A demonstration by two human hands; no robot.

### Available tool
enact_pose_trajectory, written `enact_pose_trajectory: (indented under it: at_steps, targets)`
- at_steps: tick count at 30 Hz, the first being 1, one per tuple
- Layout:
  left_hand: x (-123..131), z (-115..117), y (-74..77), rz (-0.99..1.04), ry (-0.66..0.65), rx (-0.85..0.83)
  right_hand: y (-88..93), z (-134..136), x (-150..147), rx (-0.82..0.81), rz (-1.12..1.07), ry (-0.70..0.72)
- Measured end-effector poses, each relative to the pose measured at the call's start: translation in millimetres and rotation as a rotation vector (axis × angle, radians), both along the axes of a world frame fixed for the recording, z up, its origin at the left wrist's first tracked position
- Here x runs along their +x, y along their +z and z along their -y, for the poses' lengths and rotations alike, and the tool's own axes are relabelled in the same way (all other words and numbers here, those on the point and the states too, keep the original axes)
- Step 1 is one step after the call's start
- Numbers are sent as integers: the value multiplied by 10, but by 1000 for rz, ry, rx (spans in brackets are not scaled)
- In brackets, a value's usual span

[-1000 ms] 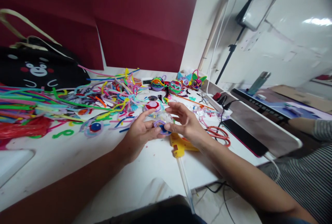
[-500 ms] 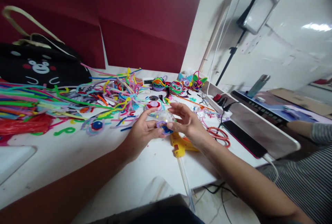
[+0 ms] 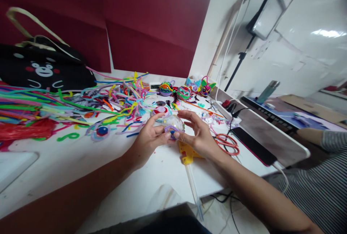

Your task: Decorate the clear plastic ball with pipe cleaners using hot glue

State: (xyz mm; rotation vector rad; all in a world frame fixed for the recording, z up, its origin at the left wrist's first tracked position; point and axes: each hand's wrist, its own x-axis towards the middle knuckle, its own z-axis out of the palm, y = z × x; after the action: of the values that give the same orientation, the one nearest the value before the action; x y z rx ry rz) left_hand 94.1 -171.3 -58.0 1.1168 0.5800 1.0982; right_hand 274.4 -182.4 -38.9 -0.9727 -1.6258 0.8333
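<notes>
Between both hands is a clear ball (image 3: 175, 121) with a purple and blue fuzzy piece (image 3: 170, 130) on its near side. My left hand (image 3: 150, 136) curls round the ball's left, its thumb at the fuzzy piece. On the other side my right hand (image 3: 197, 132) grips the ball, thumb pressed to the fuzzy piece and fingers arched behind. Just below lies a yellow hot glue gun (image 3: 187, 154) with a clear glue stick (image 3: 193, 187) poking out, partly hidden by my right hand. Orange-handled scissors (image 3: 229, 143) rest to the right.
Pipe cleaners (image 3: 24, 107) cover the left and back of the white table (image 3: 108, 190). Decorated balls (image 3: 184, 92) stand at the back. A black bag (image 3: 43, 71) is at far left. A phone (image 3: 253, 145) charges on the right, near a person in a striped sleeve (image 3: 333, 140).
The view has shifted slightly. Both hands keep hold of the ball; the purple and blue piece now shows a little more clearly at the thumbs.
</notes>
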Motion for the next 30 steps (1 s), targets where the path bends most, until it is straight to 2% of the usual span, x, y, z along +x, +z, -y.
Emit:
enact_pose_trajectory:
  at_steps: [12,30]
  targets:
    - [4,13,70,-65,6,49,94,-54,-15,-99,-63,-1]
    - [-4,-39,-47,-19,-2,45,13,-9,-78,-148,-171,26]
